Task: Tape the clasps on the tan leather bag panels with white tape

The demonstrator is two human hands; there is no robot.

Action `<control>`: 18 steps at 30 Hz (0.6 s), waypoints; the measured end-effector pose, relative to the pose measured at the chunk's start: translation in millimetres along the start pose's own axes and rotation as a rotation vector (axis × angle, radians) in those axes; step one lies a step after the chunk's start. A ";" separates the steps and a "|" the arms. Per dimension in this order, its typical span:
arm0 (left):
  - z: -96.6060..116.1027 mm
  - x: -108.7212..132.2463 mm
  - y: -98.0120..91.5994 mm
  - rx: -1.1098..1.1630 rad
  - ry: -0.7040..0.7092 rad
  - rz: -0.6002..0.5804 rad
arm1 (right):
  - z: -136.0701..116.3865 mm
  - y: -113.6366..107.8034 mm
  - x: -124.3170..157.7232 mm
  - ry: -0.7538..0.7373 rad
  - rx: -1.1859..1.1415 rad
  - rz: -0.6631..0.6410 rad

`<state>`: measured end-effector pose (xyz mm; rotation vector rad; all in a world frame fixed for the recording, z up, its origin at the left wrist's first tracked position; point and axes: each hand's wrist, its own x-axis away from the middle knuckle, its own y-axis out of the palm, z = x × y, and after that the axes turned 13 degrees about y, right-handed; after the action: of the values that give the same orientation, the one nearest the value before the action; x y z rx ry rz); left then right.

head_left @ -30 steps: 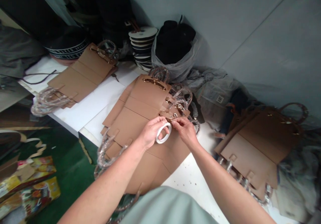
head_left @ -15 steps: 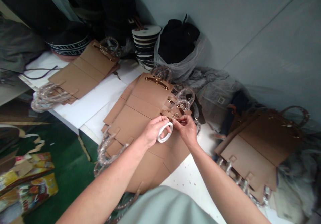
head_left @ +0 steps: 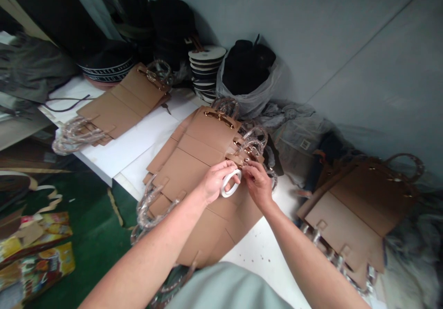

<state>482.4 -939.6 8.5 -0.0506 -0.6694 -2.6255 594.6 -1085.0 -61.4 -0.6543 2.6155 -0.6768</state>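
White tape roll was in left hand, fingers curled through the ring, thumb and fingertips together, over the stacked brown bag panels on the table. Right hand sat just beside it near the metal fittings, fingers bent; couldn't tell if the tips gripped anything. Plastic-wrapped handles stuck out from the stack's edges

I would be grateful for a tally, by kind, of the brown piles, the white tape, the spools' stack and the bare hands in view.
Brown piles (left pile, middle pile, right pile), overlapping pieces grouped: 3
White tape roll: 1
Spool stack: 1
Bare hands (left hand, right hand): 2
Total: 7
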 end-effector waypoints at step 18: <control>-9.0 -11.4 -0.2 0.334 -0.012 -0.048 | 14.5 -1.7 -10.1 -0.167 0.056 -0.016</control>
<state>493.3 -939.1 -1.1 0.0505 -1.1152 -2.5231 610.0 -1086.4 -70.2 -0.6841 2.4324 -0.6682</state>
